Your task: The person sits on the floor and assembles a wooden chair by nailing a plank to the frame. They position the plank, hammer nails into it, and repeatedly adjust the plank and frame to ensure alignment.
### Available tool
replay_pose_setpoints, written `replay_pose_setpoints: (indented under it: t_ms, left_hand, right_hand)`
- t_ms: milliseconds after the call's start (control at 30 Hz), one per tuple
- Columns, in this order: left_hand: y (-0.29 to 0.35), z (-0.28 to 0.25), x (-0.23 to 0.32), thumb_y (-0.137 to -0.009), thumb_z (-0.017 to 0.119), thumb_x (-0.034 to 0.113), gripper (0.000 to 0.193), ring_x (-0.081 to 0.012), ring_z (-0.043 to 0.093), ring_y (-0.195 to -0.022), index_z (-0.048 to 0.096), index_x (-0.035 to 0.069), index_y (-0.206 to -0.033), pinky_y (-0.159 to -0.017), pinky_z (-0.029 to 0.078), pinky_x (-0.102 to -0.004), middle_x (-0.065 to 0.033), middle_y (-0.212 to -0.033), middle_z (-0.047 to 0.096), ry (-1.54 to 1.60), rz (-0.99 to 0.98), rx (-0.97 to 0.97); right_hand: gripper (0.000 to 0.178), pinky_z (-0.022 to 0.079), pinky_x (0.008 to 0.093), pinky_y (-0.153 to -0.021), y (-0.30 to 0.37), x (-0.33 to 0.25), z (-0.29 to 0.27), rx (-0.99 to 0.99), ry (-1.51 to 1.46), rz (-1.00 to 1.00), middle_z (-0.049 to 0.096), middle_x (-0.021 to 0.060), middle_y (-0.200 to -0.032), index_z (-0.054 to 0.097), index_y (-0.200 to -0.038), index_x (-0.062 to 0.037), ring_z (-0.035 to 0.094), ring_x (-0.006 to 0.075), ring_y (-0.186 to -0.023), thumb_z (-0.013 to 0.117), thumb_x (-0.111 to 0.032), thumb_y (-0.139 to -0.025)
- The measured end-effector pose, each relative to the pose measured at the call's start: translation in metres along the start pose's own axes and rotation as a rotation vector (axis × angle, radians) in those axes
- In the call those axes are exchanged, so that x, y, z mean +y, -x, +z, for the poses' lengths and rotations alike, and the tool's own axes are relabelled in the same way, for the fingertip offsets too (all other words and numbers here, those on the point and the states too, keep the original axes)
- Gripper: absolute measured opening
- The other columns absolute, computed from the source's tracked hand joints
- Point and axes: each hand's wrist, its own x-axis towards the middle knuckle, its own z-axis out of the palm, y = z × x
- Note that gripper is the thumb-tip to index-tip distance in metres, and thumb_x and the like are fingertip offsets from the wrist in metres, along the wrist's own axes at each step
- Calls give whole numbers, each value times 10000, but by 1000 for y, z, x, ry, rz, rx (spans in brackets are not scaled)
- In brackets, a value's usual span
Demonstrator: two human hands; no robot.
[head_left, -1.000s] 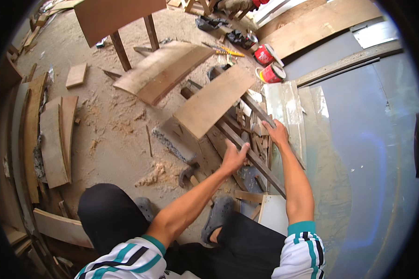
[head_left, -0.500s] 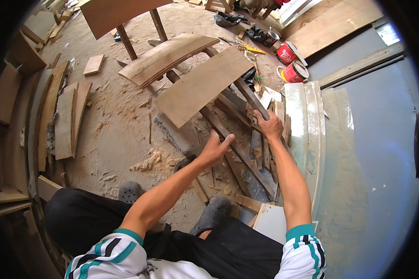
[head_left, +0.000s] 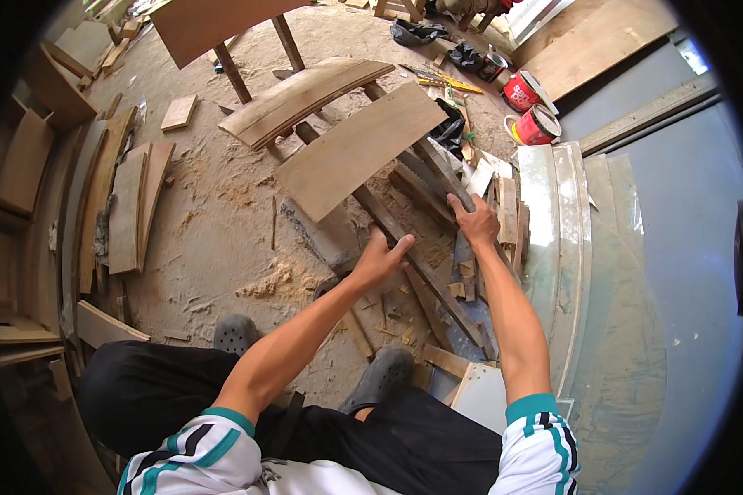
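My left hand (head_left: 380, 257) is closed around a dark wooden strip (head_left: 442, 297), its thumb lying along the wood. Around a second wooden strip (head_left: 439, 169), to the right, my right hand (head_left: 475, 223) is also closed. Both strips run up to a flat, light-brown rectangular board (head_left: 359, 148) and pass under it. Just beyond that board lies a curved-edged wooden piece (head_left: 305, 99); how it joins the strips is hidden. The left strip's near end reaches down between my forearms, over wood scraps.
Leaning boards (head_left: 128, 210) and shelving line the left. Two red cans (head_left: 537, 125) stand at the far right, near a yellow-handled tool (head_left: 450, 81) and black plastic bags (head_left: 418, 33). Glass sheets (head_left: 623, 272) lie on the right. A larger panel (head_left: 219, 25) rises at the back.
The surroundings have shifted slightly rightward in view. Both hands keep their hold on the strips, and the light-brown board appears slightly higher at its near corner.
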Motion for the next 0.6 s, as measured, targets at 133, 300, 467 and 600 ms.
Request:
replay_pose_setpoints:
  t_ms: [133,300,467,600]
  left_hand:
    - [-3,-1,3,-973,628,340,729,-268,570,-1169,175,-28,-1410,-810,619,-391,-186,-1350,464,-36,20,-7]
    - [-3,2,0,-977,622,337,715,-276,581,-1158,189,-40,-1403,-795,622,-387,-208,-1330,476,-22,49,28]
    - [-3,-2,-5,-978,619,335,711,-279,582,-1158,192,-48,-1398,-799,622,-382,-213,-1333,476,-24,48,34]
    - [-3,-4,-5,-976,623,335,708,-279,585,-1154,197,-47,-1394,-803,623,-383,-213,-1336,473,-25,32,31]
  right_hand:
    - [618,522,499,-671,-2,2,5,38,0,8,704,192,-791,726,-932,-131,685,417,-796,612,-724,-800]
    - [621,522,499,-684,-5,3,6,41,13,-6,706,197,-806,727,-945,-133,683,421,-808,614,-725,-798]
    - [616,524,496,-684,-3,1,9,42,-5,-10,709,191,-816,728,-950,-137,685,417,-806,616,-723,-798]
    - [602,524,497,-680,-1,1,10,31,-2,-3,711,186,-817,724,-939,-134,686,416,-800,621,-711,-804]
